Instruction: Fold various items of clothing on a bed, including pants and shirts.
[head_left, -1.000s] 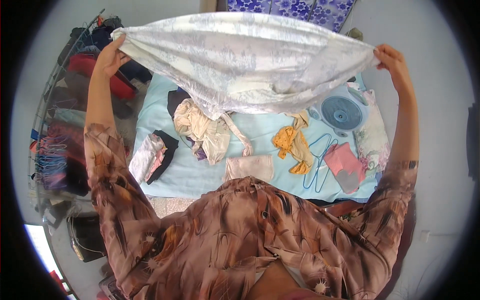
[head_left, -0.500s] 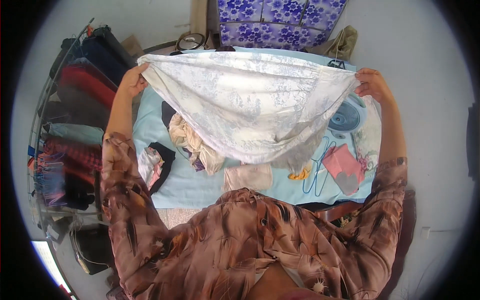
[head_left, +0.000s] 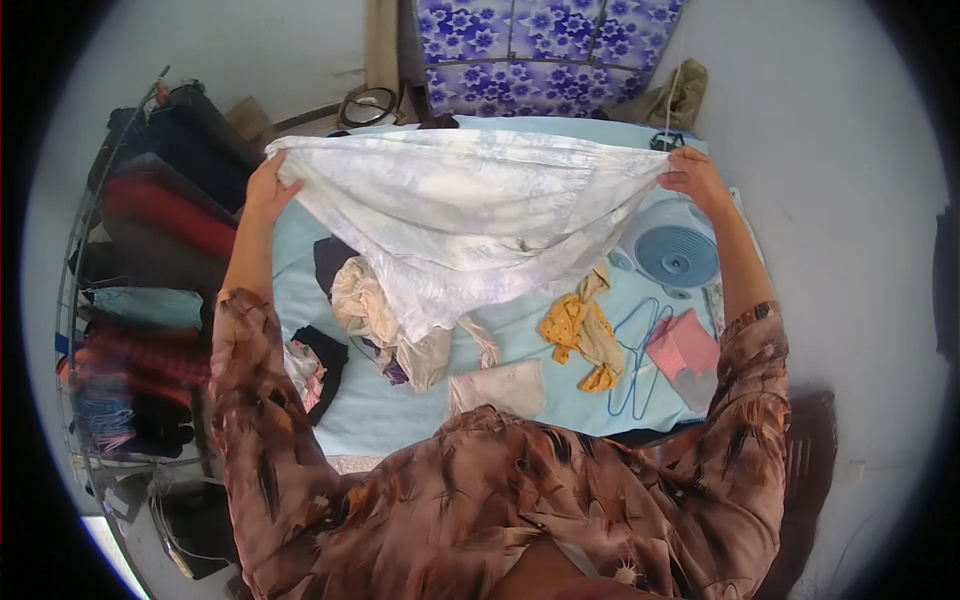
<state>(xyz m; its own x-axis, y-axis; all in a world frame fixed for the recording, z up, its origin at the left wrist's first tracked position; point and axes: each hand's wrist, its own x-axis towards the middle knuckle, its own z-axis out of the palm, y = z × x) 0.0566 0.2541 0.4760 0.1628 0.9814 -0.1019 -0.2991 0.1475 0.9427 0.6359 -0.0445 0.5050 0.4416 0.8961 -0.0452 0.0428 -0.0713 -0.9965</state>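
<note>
My left hand [head_left: 268, 185] is closed on one upper corner of a white cloth with a pale grey-blue pattern [head_left: 450, 215]. The opposite upper corner is pinched between the fingers of my right hand [head_left: 697, 178]. Stretched between both hands, the cloth sags in the middle, its lower edge hanging over the pale blue sheet [head_left: 480, 360]. Beneath and to the left lies a crumpled beige cloth [head_left: 365, 300]. A mustard-yellow cloth [head_left: 580, 330] shows below its right part, and a folded beige cloth [head_left: 497, 387] lies closest to my body.
Blue wire hangers [head_left: 635, 360] and a pink and grey garment [head_left: 683, 345] lie at right, with a round blue fan [head_left: 675, 252] beyond. A black garment [head_left: 325, 365] sits at left. Along the left stands a rack hung with clothes [head_left: 165, 205]; behind is a purple floral panel [head_left: 540, 60].
My right hand has moved inward, so the cloth is stretched less wide. Its lower edge has swung, uncovering more of the mustard cloth and the fan. The view has shifted slightly.
</note>
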